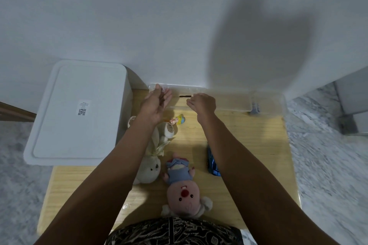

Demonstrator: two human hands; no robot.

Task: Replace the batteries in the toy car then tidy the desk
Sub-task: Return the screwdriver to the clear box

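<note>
Both hands reach to the desk's far edge: left hand (157, 103) flat-fingered at the clear box's (266, 101) near-left rim, right hand (202, 103) loosely curled over its front wall, grip unclear. Behind the right forearm lies the blue toy car (213, 163); bare wood (249, 135) stretches rightward.

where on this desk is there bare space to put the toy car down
Bare wood shows on the desk to the right of the toy car, up to the clear box, and at the near left corner below the white bin. The middle, around the rabbit plush and pig plush, is crowded.
</note>
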